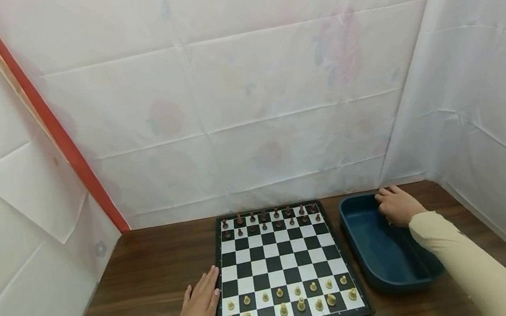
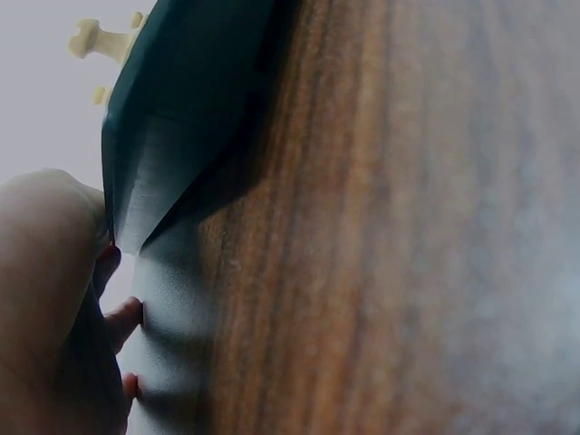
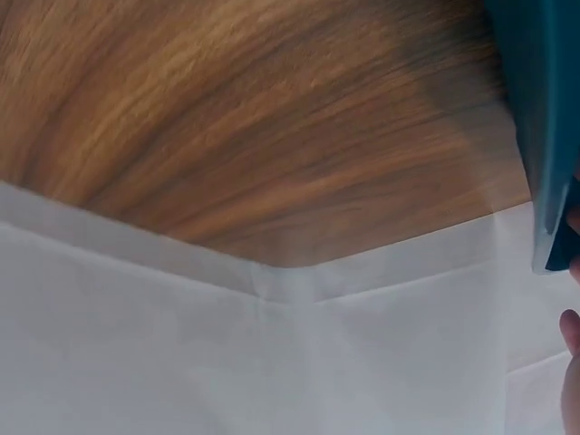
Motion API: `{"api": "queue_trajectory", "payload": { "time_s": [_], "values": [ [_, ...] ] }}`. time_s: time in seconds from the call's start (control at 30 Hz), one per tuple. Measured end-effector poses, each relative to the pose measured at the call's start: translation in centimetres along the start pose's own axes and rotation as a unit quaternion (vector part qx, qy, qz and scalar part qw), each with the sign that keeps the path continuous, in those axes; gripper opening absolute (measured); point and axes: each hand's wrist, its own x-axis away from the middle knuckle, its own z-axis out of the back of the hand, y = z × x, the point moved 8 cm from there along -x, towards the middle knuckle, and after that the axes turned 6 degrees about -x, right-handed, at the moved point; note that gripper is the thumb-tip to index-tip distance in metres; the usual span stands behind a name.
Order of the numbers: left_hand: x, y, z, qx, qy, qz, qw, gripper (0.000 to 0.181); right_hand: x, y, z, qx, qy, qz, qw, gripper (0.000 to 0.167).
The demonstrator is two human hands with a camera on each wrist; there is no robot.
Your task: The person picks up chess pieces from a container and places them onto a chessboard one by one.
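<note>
A black-and-white chessboard [image 1: 273, 264] lies on the table with yellow chess pieces [image 1: 283, 309] on its near rows and dark red chess pieces [image 1: 263, 217] on the far rows. In the near row, the third square from the left holds no piece. My left hand [image 1: 196, 310] rests flat on the table, its fingers touching the board's left edge. My right hand [image 1: 400, 206] is over the far right rim of a dark blue tub [image 1: 379, 240]. In the right wrist view, only bits of fingers [image 3: 571, 331] show by the tub wall; anything held is hidden.
The brown wooden table [image 1: 168, 252] is bordered by white cloth walls [image 1: 229, 83] at the back and both sides. A red strip [image 1: 50, 120] runs down the left back corner. The tub stands just right of the board.
</note>
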Motion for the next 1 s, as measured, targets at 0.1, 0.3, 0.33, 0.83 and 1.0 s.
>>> {"api": "queue_trajectory", "payload": {
  "time_s": [0.1, 0.3, 0.33, 0.83, 1.0],
  "values": [
    [0.1, 0.1, 0.1, 0.002, 0.002, 0.000, 1.0000, 0.048, -0.2, -0.3, -0.3, 0.035, -0.006, 0.019, 0.9992, 0.025],
    [0.1, 0.1, 0.1, 0.005, 0.001, 0.003, 1.0000, 0.048, -0.4, -0.4, -1.5, 0.069, -0.007, 0.042, 0.9967, 0.025],
    [0.1, 0.1, 0.0, 0.004, 0.001, 0.004, 1.0000, 0.048, -0.4, -0.4, -1.7, 0.074, -0.007, 0.043, 0.9963, 0.025],
    [0.7, 0.1, -0.6, 0.009, -0.002, 0.008, 0.9999, 0.048, 0.3, -1.3, -3.0, 0.081, -0.010, 0.049, 0.9955, 0.025],
    [0.1, 0.2, 0.0, -0.006, 0.013, 0.004, 0.9999, 0.047, -0.3, -0.5, -2.0, 0.052, -0.007, 0.044, 0.9977, 0.031]
  ]
}}
